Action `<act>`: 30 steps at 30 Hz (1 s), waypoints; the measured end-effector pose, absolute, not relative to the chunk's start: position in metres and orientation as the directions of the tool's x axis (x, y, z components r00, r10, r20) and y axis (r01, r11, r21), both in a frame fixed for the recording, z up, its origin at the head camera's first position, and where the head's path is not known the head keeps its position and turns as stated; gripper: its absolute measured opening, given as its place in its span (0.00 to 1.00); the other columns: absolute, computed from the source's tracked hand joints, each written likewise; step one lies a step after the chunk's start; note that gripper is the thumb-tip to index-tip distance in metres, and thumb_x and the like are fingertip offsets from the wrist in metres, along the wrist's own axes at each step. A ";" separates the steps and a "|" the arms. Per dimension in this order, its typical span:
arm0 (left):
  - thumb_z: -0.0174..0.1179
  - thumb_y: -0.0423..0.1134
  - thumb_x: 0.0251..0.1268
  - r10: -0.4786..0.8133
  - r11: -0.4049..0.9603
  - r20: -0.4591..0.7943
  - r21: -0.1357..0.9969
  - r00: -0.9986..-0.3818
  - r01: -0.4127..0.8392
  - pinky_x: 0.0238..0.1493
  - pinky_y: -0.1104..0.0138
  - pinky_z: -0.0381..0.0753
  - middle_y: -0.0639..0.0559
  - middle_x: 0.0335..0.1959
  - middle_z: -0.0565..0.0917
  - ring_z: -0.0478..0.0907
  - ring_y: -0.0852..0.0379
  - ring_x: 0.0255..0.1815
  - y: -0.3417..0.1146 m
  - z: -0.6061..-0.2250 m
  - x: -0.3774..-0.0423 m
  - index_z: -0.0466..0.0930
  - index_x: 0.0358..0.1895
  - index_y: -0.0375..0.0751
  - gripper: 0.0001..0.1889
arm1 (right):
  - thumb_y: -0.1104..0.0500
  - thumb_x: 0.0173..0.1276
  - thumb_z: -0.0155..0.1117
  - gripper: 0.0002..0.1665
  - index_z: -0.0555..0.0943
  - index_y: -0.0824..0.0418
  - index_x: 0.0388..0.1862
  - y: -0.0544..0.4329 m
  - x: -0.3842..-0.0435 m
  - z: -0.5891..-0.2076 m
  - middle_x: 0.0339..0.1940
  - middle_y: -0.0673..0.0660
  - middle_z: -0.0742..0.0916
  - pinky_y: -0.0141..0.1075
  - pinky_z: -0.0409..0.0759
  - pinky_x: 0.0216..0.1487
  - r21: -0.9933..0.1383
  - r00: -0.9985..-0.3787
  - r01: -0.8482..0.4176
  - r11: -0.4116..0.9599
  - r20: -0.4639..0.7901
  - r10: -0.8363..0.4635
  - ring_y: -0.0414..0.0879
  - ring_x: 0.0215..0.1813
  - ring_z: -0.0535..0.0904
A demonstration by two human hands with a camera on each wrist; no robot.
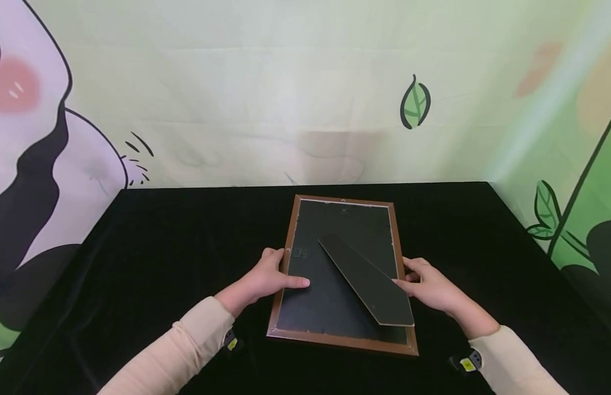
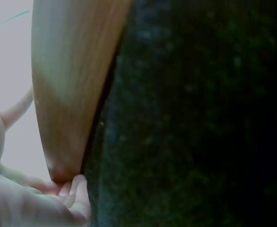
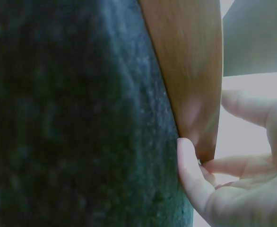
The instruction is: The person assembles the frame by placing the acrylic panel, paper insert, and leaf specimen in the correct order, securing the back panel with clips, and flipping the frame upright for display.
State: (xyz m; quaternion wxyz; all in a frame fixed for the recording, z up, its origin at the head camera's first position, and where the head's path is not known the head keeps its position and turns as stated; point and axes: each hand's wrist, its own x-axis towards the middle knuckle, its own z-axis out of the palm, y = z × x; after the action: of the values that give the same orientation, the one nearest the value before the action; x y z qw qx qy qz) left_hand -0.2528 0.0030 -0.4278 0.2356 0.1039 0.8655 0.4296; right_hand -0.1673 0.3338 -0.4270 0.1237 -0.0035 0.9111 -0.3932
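A picture frame (image 1: 317, 299) with a brown wooden border and black backing board lies back side up, slightly turned, in the head view. Its black easel stand (image 1: 367, 280) slants across the backing toward the lower right corner. My left hand (image 1: 266, 278) grips the left border, thumb over the backing and fingers along the outer side. On the right border, my right hand (image 1: 434, 288) holds on with its thumb beside the stand. Both wrist views show fingertips tucked low against the frame's wooden side (image 2: 74, 85), next to the dark cloth. The frame's front is hidden.
Black cloth (image 1: 187, 236) covers the table, whose far edge meets a pale printed backdrop (image 1: 236, 99) with a cartoon animal at left and leaves at right. Wrist cameras (image 1: 468, 362) sit under both cuffs.
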 end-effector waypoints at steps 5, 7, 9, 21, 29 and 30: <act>0.73 0.50 0.51 0.378 0.597 -0.283 0.802 -0.882 -0.001 0.59 0.50 0.72 0.37 0.59 0.60 0.64 0.41 0.57 0.002 -0.425 -0.250 0.54 0.72 0.28 0.51 | 0.51 0.70 0.61 0.44 0.55 0.75 0.72 0.331 -0.166 -0.424 0.60 0.72 0.69 0.49 0.80 0.49 -0.721 -0.980 0.067 0.690 -0.179 -0.092 0.61 0.55 0.74; 0.72 0.49 0.52 0.377 0.590 -0.267 0.808 -0.887 0.007 0.58 0.51 0.72 0.38 0.58 0.61 0.65 0.41 0.57 0.000 -0.424 -0.250 0.54 0.72 0.29 0.50 | 0.52 0.70 0.60 0.44 0.55 0.75 0.73 0.330 -0.166 -0.423 0.60 0.72 0.69 0.48 0.80 0.49 -0.721 -0.983 0.059 0.690 -0.160 -0.084 0.59 0.53 0.75; 0.71 0.48 0.54 0.377 0.579 -0.258 0.815 -0.889 0.009 0.57 0.51 0.71 0.38 0.58 0.60 0.65 0.41 0.56 -0.001 -0.425 -0.249 0.54 0.73 0.30 0.48 | 0.52 0.70 0.60 0.44 0.54 0.75 0.73 0.329 -0.167 -0.422 0.61 0.72 0.68 0.45 0.80 0.47 -0.724 -0.985 0.054 0.688 -0.151 -0.081 0.57 0.49 0.75; 0.63 0.43 0.65 0.358 0.508 -0.201 0.861 -0.912 0.010 0.50 0.55 0.80 0.38 0.62 0.65 0.76 0.47 0.48 -0.011 -0.422 -0.249 0.58 0.73 0.38 0.37 | 0.54 0.72 0.58 0.41 0.54 0.71 0.75 0.329 -0.167 -0.416 0.68 0.72 0.64 0.49 0.79 0.52 -0.768 -0.992 0.043 0.639 -0.111 -0.067 0.57 0.53 0.75; 0.57 0.39 0.70 0.360 0.422 -0.139 0.906 -0.922 0.028 0.55 0.53 0.78 0.43 0.55 0.78 0.78 0.50 0.48 -0.017 -0.415 -0.252 0.61 0.73 0.46 0.30 | 0.53 0.72 0.58 0.41 0.53 0.65 0.77 0.329 -0.171 -0.410 0.71 0.70 0.62 0.56 0.75 0.57 -0.813 -0.995 0.039 0.581 -0.086 -0.053 0.61 0.58 0.74; 0.57 0.38 0.70 0.361 0.413 -0.130 0.910 -0.924 0.033 0.56 0.53 0.77 0.43 0.55 0.78 0.78 0.50 0.48 -0.018 -0.413 -0.252 0.61 0.73 0.46 0.29 | 0.53 0.72 0.58 0.42 0.52 0.64 0.77 0.329 -0.171 -0.409 0.71 0.70 0.62 0.57 0.74 0.58 -0.819 -0.995 0.038 0.573 -0.084 -0.054 0.61 0.58 0.74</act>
State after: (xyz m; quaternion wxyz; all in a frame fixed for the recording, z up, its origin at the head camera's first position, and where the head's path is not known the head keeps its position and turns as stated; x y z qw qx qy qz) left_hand -0.2517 -0.0179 -0.4132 0.1550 0.1192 0.8262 0.5283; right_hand -0.1713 0.3289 -0.4086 0.0497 -0.0046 0.8854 -0.4622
